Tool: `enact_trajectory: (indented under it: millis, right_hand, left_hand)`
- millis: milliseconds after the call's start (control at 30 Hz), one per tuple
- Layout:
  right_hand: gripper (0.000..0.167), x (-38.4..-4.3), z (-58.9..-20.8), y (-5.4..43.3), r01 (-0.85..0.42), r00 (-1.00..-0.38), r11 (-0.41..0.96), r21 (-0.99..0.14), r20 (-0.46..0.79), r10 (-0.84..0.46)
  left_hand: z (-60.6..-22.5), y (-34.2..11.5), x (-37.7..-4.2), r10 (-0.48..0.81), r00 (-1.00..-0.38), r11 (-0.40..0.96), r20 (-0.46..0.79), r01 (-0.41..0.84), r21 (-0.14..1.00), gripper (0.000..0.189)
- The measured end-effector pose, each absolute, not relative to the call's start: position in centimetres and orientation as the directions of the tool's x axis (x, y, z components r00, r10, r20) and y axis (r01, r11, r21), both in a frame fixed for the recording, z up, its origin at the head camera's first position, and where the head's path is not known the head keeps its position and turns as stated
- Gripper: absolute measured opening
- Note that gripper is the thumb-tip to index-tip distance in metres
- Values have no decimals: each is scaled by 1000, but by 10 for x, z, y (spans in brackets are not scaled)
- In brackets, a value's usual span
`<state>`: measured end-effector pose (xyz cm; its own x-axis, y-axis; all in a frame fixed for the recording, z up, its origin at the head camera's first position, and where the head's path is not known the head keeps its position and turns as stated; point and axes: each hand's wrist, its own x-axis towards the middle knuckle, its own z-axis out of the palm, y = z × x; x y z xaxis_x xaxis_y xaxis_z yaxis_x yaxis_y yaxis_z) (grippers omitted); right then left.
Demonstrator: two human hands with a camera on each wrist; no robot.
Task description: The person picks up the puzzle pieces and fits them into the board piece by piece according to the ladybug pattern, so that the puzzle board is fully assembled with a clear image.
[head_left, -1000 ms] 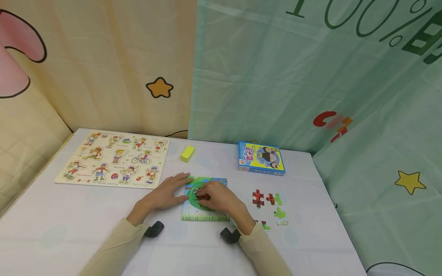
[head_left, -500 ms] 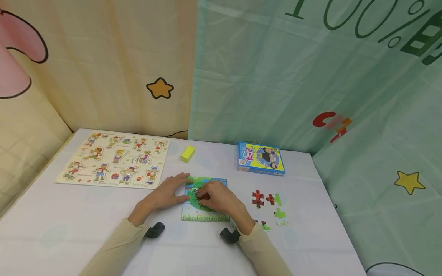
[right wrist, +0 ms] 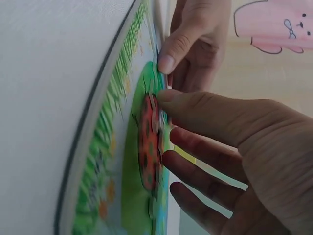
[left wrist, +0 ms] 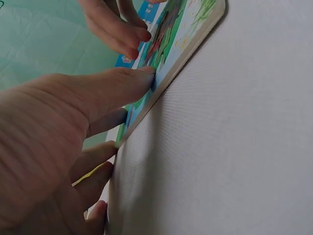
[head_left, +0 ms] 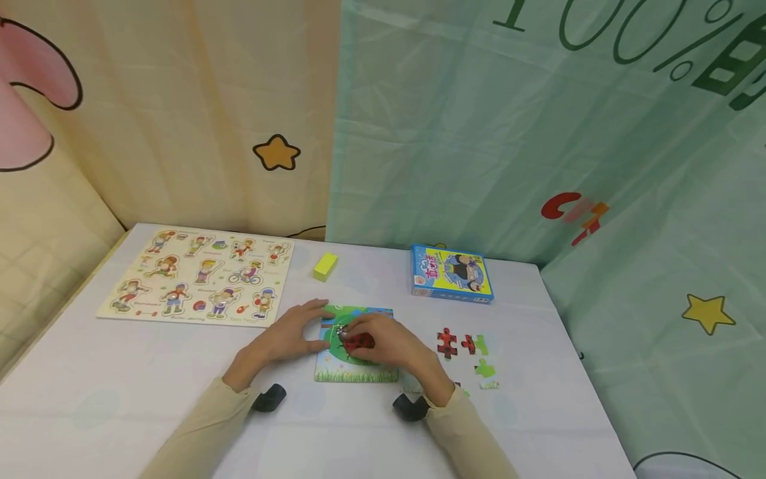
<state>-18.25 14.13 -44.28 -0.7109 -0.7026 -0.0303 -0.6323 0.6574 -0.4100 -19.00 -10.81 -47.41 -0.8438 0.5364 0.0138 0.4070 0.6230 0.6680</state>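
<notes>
A square puzzle board (head_left: 335, 370) with a ladybug on a green leaf lies on the table. My left hand (head_left: 292, 334) rests at its left side, thumb (left wrist: 139, 78) on the board and the other fingers along the edge and table. My right hand (head_left: 391, 342) is over the board's right half, its fingers spread around the red ladybug (head_left: 360, 342). In the right wrist view, the right thumb (right wrist: 173, 96) touches near a slightly raised puzzle piece (right wrist: 154, 112) by the ladybug's head; the other fingers are relaxed and apart from it.
To the right lie several loose jigsaw pieces (head_left: 446, 342), some partly hidden by my right wrist. A wooden sports-figure puzzle (head_left: 194, 279) stands at the left back. A yellow block (head_left: 325, 267) and a blue card box (head_left: 453, 274) sit behind the board.
My right hand has shifted slightly right and its fingers have loosened from the piece, uncovering more of the red ladybug. The left hand has stayed in place.
</notes>
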Motion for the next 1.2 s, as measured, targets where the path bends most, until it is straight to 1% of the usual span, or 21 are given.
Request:
enact_trajectory:
  millis: [167, 300, 433, 633, 767, 933, 1200]
  right_hand:
    - [31, -181, -438, 163, -611, -732, 646, -457, 15, -681]
    - [32, -178, -431, 186, -581, -753, 649, -491, 23, -657]
    - [34, -175, -429, 209, -518, -795, 679, -520, 0, -606]
    - [38, -165, -430, 240, -439, -852, 747, -499, -33, -523]
    - [43, -159, -430, 258, -384, -882, 769, -511, -45, -470]
    - [48, -158, -430, 277, -329, -901, 778, -536, -69, -429]
    - [48, -158, -434, 302, -345, -887, 769, -538, -81, -454]
  left_hand:
    - [-476, -109, -191, 534, -845, 621, 12, 402, 673, 56]
    - [-477, -109, -191, 531, -847, 618, 9, 395, 680, 56]
    - [-478, -108, -191, 531, -848, 613, 5, 388, 688, 56]
    - [-478, -109, -191, 531, -847, 607, -3, 379, 699, 56]
    - [-479, -109, -191, 532, -847, 606, -3, 379, 699, 57]
    - [-478, -110, -191, 534, -845, 605, -4, 379, 700, 57]
    - [-478, -110, -191, 538, -843, 601, -6, 379, 704, 58]
